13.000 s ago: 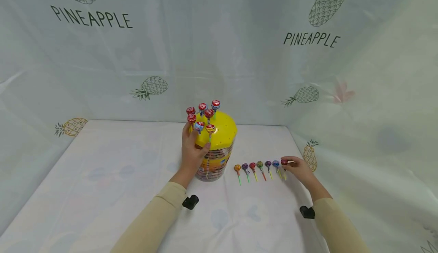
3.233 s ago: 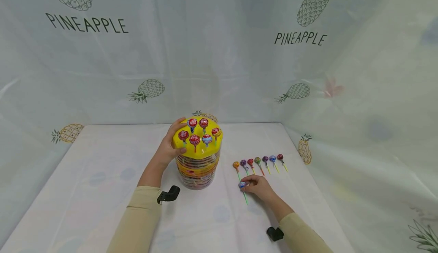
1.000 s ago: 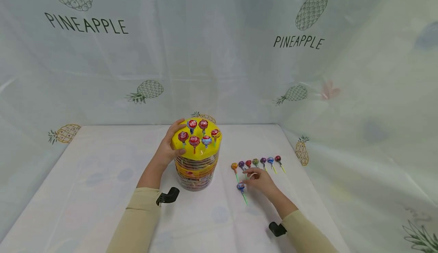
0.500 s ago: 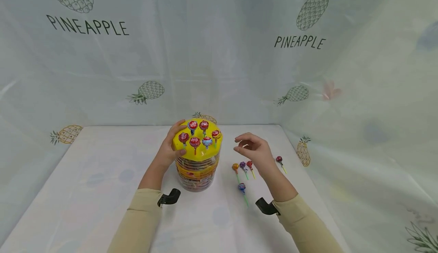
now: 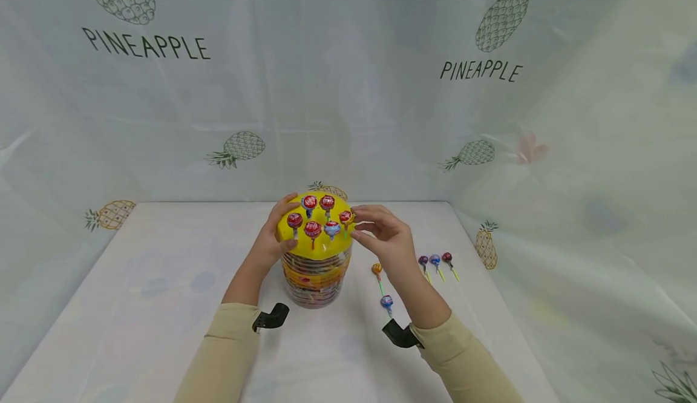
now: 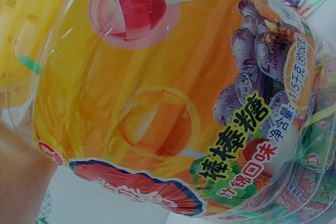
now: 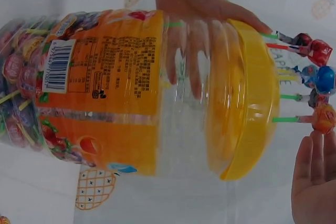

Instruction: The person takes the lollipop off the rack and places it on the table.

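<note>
My left hand [image 5: 272,233] grips the yellow lid [image 5: 327,249] of a clear plastic candy jar [image 5: 316,279], thumb in front and fingers behind. Through the clear neck in the right wrist view, some of those fingers show. Several wrapped lollipops stand upright by their sticks in the lid. At its right side my right hand [image 5: 389,236] reaches in with thumb and fingers apart, fingertips right at an orange-yellow lollipop [image 7: 323,119]. The jar's orange label [image 6: 210,77] fills the left wrist view, and wrapped candies [image 7: 21,82] show inside the jar.
Right of the jar, a row of lollipops lies on the white tablecloth, with an orange one [image 5: 377,268] at its left end and a dark red one [image 5: 447,257] at its right. My right arm hides the middle ones. A blue lollipop [image 5: 386,302] lies nearer me.
My right hand set the blue lollipop down below the row, let go, then rose leftward to the lid's orange-yellow lollipop. My left hand has kept its grip on the jar.
</note>
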A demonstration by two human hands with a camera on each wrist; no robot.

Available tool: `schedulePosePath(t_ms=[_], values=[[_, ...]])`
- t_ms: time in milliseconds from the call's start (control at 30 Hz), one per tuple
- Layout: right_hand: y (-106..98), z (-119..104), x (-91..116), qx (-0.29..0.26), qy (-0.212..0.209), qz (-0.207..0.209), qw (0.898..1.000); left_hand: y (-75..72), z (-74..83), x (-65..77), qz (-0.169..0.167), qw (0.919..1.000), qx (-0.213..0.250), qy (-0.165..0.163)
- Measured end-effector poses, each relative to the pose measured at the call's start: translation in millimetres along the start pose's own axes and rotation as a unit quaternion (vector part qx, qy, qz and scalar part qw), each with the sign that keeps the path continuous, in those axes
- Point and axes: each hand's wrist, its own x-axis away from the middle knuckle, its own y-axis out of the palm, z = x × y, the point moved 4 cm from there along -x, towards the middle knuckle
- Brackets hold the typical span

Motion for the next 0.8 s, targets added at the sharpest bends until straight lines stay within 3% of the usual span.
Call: schedulePosePath(t_ms=[267, 533, 800], values=[[6.9, 3.3, -4.5, -0.005, 0.007, -0.001, 1.000, 1.1, 2.2, -0.1, -0.004, 0.9998, 0.020, 0.003], [8.5, 7.7, -10.2, 0.025, 0.048, 0.015, 0.998, 2.0, 3.5, -0.4, -0.010, 0.9995, 0.030, 0.000], [3.8, -1.0, -12.5, 0.004, 0.007, 0.019, 1.000, 0.9, 0.2, 0.1, -0.016, 0.9985, 0.051, 0.013]])
